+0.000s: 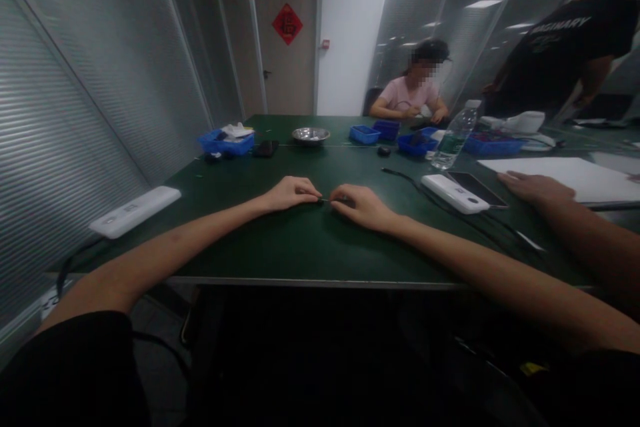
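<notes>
With left hand (pixel 294 194) and right hand (pixel 363 205) nearly meeting, just short of touching, holds a thin piece (pixel 325 199) between the fingertips, over the middle of the bench (pixel 300 253), well in from the front edge. Pinches at the left end with thumb and fingers closed, right by a small dark bit (pixel 321 203); pinches at the right end likewise, fingers curled inward. Cannot tell what kind of piece, or whether joined to the dark bit: too small and blurred. Long axis, as far as visible, from left to right, roughly in line with the front edge, bridging the gap from one hand to the other and about equally near to both.

Toward the left edge, beside the left forearm, a white box (pixel 135 211) set aslant. Toward the back left corner, a blue tray (pixel 239 147); to the right of that, beyond the hands, a metal bowl (pixel 311 143). On the right side, nearer to the right hand, another white box (pixel 453 192), with a phone (pixel 483 189) just beside it and a clear bottle (pixel 451 141) farther back. Toward the right edge, a co-worker's hand (pixel 540 188) by a white sheet (pixel 550 169).
</notes>
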### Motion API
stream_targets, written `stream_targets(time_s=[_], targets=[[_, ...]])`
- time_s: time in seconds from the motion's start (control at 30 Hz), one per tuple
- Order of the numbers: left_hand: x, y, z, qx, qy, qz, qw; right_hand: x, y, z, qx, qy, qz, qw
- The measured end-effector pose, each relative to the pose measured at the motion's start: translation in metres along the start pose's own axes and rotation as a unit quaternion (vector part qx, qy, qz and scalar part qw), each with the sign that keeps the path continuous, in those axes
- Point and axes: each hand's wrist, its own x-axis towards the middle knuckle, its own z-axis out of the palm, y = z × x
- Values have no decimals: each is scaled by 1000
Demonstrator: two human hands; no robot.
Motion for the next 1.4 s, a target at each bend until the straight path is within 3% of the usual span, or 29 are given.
stream_targets(time_s=[0.37, 0.7, 0.87, 1.03, 1.23, 1.4], targets=[[-2, 6, -1, 23, 1, 7, 1000, 0, -4, -2, -9, 1, -2, 1000], [0, 10, 6, 0, -39, 19, 999, 1, -3, 5, -6, -8, -26, 1000], [-1, 15, 4, 17, -67, -8, 998, 3, -5, 3, 10, 25, 0, 1000], [1, 17, 5, 79, -66, -1, 995, 4, -1, 3, -11, 16, 28, 999], [2, -7, -10, 80, -36, -32, 996, 3, -2, 1, -22, 22, 73, 997], [-10, -52, -55, 125, 30, -121, 984, 2, -5, -1, -24, 17, 90, 995]])
